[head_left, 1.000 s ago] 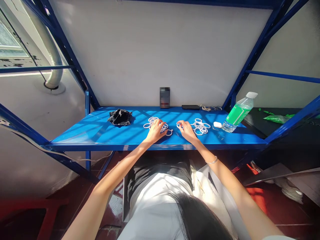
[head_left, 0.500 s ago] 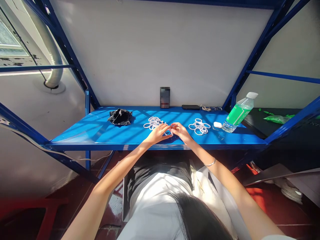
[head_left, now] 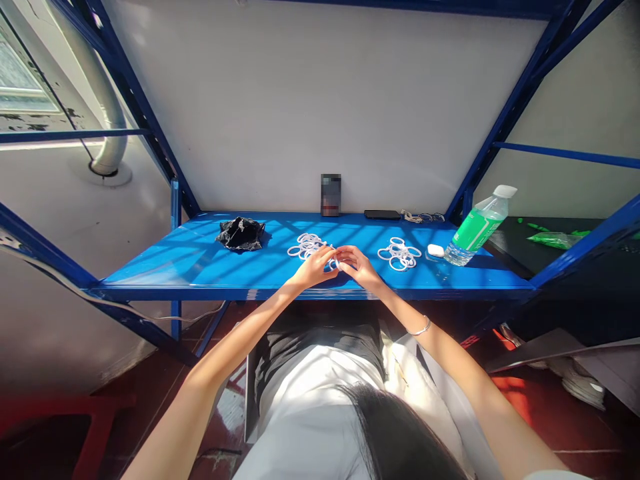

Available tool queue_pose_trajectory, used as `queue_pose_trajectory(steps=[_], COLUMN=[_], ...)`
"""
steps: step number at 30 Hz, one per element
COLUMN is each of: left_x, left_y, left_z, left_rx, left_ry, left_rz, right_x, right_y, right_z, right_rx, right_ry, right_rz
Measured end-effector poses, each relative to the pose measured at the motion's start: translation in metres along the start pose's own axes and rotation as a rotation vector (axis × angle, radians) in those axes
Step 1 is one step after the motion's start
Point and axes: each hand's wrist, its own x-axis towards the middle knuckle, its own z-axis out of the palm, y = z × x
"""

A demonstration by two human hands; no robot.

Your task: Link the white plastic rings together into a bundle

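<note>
My left hand (head_left: 315, 268) and my right hand (head_left: 360, 268) meet over the front middle of the blue table (head_left: 200, 267). Their fingertips are pinched together around a thin white ring (head_left: 333, 265), which looks like a hair tie; the fingers hide part of it. Just behind my left hand lies a pile of similar white rings (head_left: 304, 246), overlapping one another. To the right of my right hand, apart from it, is a second loose pile of white rings (head_left: 399, 254).
A crumpled black plastic bag (head_left: 241, 234) sits at the left. At the back are a dark upright box (head_left: 331, 195), a black phone (head_left: 382, 215) and a coiled cable (head_left: 423, 217). On the right stand a small white case (head_left: 435, 251) and a green-labelled bottle (head_left: 477, 227). Blue frame posts flank the table.
My right hand has shifted slightly left, closer against my left fingers. The piles of rings have stayed where they were.
</note>
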Motion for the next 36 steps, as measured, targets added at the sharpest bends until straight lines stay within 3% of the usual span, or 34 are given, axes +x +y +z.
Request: queue_pose_trajectory(steps=[10, 15, 31, 36], left_x=[-0.001, -0.001, 0.000, 0.002], left_y=[-0.006, -0.007, -0.004, 0.003], left_z=[0.001, 0.000, -0.004, -0.007], left_rx=[0.008, 0.008, -0.011, -0.039], left_ry=[0.108, 0.177, 0.144, 0.125], left_rz=[0.029, 0.049, 0.035, 0.024], right_x=[-0.005, -0.005, -0.003, -0.002], right_y=[-0.005, -0.005, -0.004, -0.006], right_z=[0.003, 0.000, -0.005, -0.010], right_rx=[-0.196, -0.365, -0.732, -0.787], right_ry=[0.002, 0.067, -0.013, 0.041], right_rz=[-0.088, -0.091, -0.166, -0.203])
